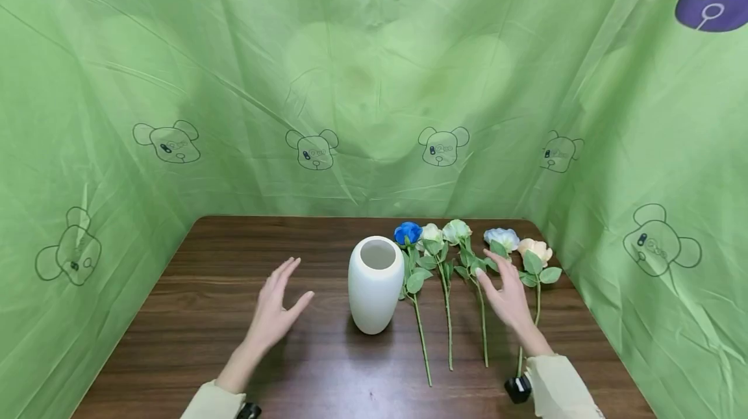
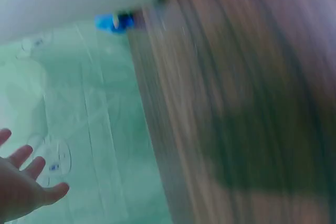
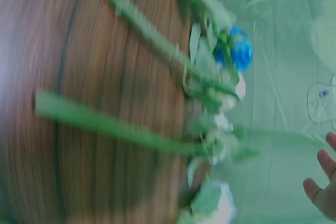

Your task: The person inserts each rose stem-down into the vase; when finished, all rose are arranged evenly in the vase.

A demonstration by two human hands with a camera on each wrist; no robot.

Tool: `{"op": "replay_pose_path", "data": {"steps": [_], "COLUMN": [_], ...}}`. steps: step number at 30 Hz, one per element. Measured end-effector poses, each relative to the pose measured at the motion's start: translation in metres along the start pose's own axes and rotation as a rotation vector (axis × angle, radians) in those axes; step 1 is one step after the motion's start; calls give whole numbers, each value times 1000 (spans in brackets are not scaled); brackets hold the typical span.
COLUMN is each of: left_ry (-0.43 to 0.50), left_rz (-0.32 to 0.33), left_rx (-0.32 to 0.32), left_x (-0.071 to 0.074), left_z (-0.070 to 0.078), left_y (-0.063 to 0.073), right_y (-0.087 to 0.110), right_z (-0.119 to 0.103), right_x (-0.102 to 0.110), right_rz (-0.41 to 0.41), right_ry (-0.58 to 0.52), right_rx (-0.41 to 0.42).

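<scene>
A white vase (image 1: pixel 376 292) stands upright on the wooden table, its round mouth facing up. To its left, my left hand (image 1: pixel 273 315) hovers with fingers spread, touching nothing. My right hand (image 1: pixel 507 297) is held with fingers extended over the artificial flowers right of the vase; whether it touches a stem I cannot tell. Side by side lie a blue rose (image 1: pixel 408 233), a white rose (image 1: pixel 431 234), a pale green rose (image 1: pixel 456 231), a light blue flower (image 1: pixel 501 238) and a peach flower (image 1: pixel 535 250). The hand covers part of the light blue flower's stem.
The brown table (image 1: pixel 245 243) is enclosed by green printed cloth (image 1: pixel 362 94) at the back and both sides. Below the right wrist sits a small black object (image 1: pixel 517 390). Both wrist views are blurred.
</scene>
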State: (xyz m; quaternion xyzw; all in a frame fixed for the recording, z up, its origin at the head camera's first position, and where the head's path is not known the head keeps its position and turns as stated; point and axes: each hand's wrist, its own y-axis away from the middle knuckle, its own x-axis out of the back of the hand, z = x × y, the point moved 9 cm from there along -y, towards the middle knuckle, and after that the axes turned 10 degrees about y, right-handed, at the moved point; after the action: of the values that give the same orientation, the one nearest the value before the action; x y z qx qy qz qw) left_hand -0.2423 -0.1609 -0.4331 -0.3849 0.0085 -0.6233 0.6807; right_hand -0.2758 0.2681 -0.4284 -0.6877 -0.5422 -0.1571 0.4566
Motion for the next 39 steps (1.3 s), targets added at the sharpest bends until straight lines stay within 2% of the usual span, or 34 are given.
{"op": "replay_pose_path", "data": {"steps": [4, 8, 14, 17, 25, 31, 39], "left_ry": [224, 343, 531, 606, 719, 769, 715], "left_rz": [-27, -81, -130, -165, -201, -206, -213], "left_rx": [118, 210, 297, 381, 504, 595, 599], "left_x": [-25, -49, -59, -63, -65, -68, -67], "left_z": [3, 9, 40, 45, 50, 51, 56], "left_y": [4, 4, -6, -8, -12, -12, -14], "right_y": [3, 6, 16, 20, 24, 27, 31], "right_z": [0, 2, 5, 5, 11, 6, 0], "right_x": [-20, -52, -99, -115, -143, -155, -168], "right_rz": [13, -36, -160, -212, -280, -338, -365], "right_ry": [-183, -307, -441, -454, -465, -437, -365], "right_rx": [-149, -267, -401, -439, -498, -486, -444]}}
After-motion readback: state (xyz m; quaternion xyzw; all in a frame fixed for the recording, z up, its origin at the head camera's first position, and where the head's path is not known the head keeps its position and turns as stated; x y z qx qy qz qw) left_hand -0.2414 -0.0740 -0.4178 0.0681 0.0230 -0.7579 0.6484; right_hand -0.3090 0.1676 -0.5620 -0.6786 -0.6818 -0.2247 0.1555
